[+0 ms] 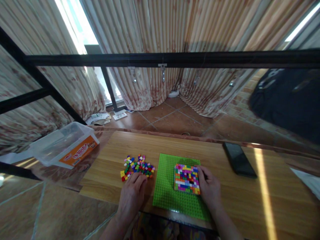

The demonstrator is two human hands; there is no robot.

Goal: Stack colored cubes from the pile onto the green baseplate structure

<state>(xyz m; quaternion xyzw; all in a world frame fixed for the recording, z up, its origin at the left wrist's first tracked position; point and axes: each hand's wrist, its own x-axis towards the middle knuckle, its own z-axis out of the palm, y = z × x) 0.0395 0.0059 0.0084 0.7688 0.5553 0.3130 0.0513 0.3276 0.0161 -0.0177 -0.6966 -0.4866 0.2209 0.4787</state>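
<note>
A loose pile of small colored toy bricks point(137, 165) lies on the wooden tabletop. At its near edge is my left hand point(132, 193), fingers curled and pressed together; whatever they hold is hidden. To the right lies a green studded baseplate point(166, 173). On it sits a square block of multicolored bricks point(186, 178), with a few dark gaps among the studs near its middle. My right hand point(210, 186) grips this block's right edge, with thumb and fingers curled against its side.
A black phone point(239, 159) lies on the table point(115, 146) to the right. At the left stands a clear plastic box point(65, 143) with an orange label. A black metal bar point(140, 60) crosses in front of striped curtains point(160, 30). Papers point(98, 118) lie on the floor behind.
</note>
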